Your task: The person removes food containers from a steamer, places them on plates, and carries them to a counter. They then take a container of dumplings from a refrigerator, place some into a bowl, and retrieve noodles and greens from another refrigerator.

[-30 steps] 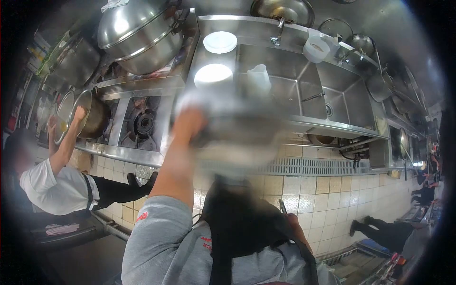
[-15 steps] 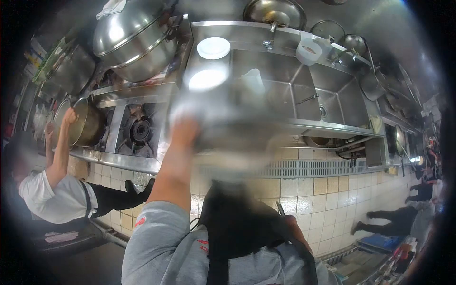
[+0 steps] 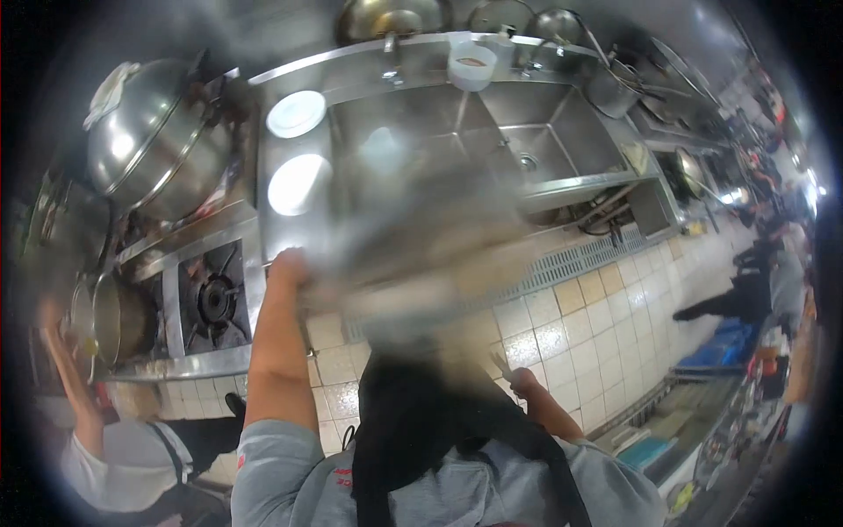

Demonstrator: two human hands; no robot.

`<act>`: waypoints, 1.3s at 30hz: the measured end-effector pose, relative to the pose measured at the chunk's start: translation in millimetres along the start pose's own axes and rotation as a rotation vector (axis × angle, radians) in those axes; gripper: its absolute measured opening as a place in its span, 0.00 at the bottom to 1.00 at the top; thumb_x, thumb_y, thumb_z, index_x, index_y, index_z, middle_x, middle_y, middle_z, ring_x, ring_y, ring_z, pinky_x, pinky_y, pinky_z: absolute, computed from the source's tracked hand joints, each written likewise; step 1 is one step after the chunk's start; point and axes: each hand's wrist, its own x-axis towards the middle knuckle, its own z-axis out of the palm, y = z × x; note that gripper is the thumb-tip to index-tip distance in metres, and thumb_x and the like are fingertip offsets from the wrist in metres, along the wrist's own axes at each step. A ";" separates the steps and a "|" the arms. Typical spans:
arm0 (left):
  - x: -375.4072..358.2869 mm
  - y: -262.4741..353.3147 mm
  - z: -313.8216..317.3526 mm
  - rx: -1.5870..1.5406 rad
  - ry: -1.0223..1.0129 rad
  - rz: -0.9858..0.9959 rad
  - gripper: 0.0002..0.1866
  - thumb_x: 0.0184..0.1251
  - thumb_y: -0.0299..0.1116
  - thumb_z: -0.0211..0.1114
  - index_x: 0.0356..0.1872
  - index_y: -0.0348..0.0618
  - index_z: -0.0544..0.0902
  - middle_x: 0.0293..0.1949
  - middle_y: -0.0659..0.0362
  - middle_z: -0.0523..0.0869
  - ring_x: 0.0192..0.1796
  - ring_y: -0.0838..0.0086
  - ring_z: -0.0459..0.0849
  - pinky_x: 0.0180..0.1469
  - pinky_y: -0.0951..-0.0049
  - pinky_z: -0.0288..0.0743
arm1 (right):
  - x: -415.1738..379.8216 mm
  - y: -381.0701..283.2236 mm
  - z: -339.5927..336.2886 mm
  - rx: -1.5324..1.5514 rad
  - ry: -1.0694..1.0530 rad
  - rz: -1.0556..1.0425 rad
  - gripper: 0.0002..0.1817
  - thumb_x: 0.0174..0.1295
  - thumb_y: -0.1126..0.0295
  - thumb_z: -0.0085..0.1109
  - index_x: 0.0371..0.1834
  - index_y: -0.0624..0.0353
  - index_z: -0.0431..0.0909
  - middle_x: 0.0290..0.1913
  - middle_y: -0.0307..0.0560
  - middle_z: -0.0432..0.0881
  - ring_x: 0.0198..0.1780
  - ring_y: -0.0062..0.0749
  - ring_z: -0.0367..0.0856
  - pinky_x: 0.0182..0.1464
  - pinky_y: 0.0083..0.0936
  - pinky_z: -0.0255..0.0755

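A long steel counter with a double sink (image 3: 562, 183) is seen across the top of the view, with pale floor tiles (image 3: 606, 299) and a drain grate (image 3: 571, 262) below it. A large domed steel steamer pot (image 3: 154, 140) stands at the counter's left end, and a gas burner (image 3: 215, 299) lies below it. Beside the burner, a smaller pot (image 3: 118, 318) is being handled by a co-worker's arm (image 3: 68, 378).

The thing being handled, a wide grey object (image 3: 413, 255), is held up between the camera and the sink front. It is too smeared by motion to be named more closely. Its left edge is gripped by the left hand (image 3: 288, 266), whose fingers appear clenched on it and whose arm is fully extended. Two white plates (image 3: 296, 114) lie on the counter just left of the sink, and a white tub (image 3: 472, 66) sits on the back ledge.

The right hand (image 3: 524, 384) is kept low by the black apron (image 3: 413, 422), closed round a thin utensil (image 3: 500, 364) whose kind cannot be told.

The step in hand is judged to be carrying the object one-handed at counter height. A next move would call for a steady wrist and care near the plates.
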 end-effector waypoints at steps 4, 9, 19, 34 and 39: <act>1.9 1.0 1.9 0.009 0.028 0.009 0.31 0.60 0.55 0.60 0.52 0.36 0.80 0.52 0.42 0.82 0.56 0.50 0.79 0.60 0.57 0.71 | 8.2 4.6 6.7 0.213 0.019 0.093 0.25 0.62 0.49 0.59 0.18 0.60 0.73 0.13 0.41 0.70 0.12 0.29 0.68 0.15 0.31 0.61; -0.1 3.1 0.9 -0.018 0.047 0.000 0.31 0.60 0.54 0.60 0.52 0.35 0.80 0.52 0.41 0.82 0.56 0.49 0.79 0.60 0.57 0.71 | 29.0 22.4 14.5 0.184 0.005 0.106 0.26 0.62 0.49 0.58 0.18 0.62 0.76 0.15 0.45 0.74 0.15 0.33 0.73 0.20 0.34 0.67; -4.9 9.3 -3.3 -0.039 0.014 -0.046 0.32 0.58 0.54 0.62 0.53 0.34 0.80 0.52 0.41 0.82 0.56 0.48 0.79 0.60 0.56 0.72 | 23.8 20.7 13.7 -0.034 0.082 0.085 0.30 0.61 0.44 0.55 0.30 0.67 0.83 0.28 0.60 0.83 0.32 0.50 0.84 0.37 0.41 0.75; -2.2 5.2 7.7 -0.045 0.066 -0.041 0.31 0.56 0.54 0.64 0.51 0.36 0.79 0.50 0.40 0.82 0.54 0.46 0.80 0.57 0.54 0.74 | 47.0 56.2 16.9 0.159 0.024 -0.025 0.30 0.61 0.43 0.56 0.23 0.65 0.81 0.20 0.53 0.80 0.21 0.43 0.81 0.29 0.38 0.75; 10.2 -8.1 23.9 0.001 0.077 -0.006 0.30 0.57 0.54 0.63 0.51 0.38 0.80 0.49 0.39 0.81 0.54 0.46 0.79 0.57 0.54 0.74 | 24.0 36.8 6.3 0.035 -0.044 -0.270 0.25 0.63 0.48 0.59 0.21 0.61 0.74 0.14 0.41 0.69 0.12 0.29 0.68 0.14 0.30 0.61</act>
